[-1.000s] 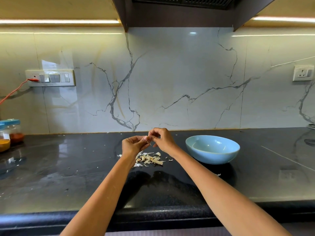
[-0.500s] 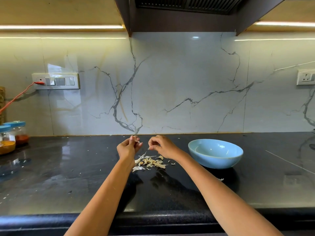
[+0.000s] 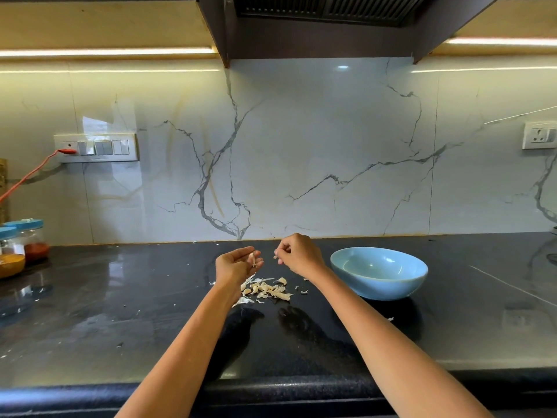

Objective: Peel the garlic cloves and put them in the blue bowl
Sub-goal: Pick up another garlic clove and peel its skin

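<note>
Black polished stone forms the counter (image 3: 126,297), and both hands are raised just above it. Left hand (image 3: 236,265) is turned palm up, with a garlic clove (image 3: 254,259) pinched at the fingertips; this is the working grip, closed on the clove. Right hand (image 3: 298,254) sits just to the right of that grip, apart from it, fingers curled and pinching a small scrap of skin (image 3: 275,257) at the tips. Directly below the grip, on the counter, lies a loose pile of garlic cloves and peels (image 3: 266,291); which pieces are peeled cannot be determined. Blue bowl (image 3: 379,273) stands upright on the counter to the right of the grip, beyond the right hand and near its wrist without touching. Its visible inside shows no cloves. Small white flecks of skin are scattered over the counter to the left of and below the grip. Far left of the grip, two spice jars (image 3: 21,245) with blue lids stand near the marble backsplash (image 3: 301,152).
</note>
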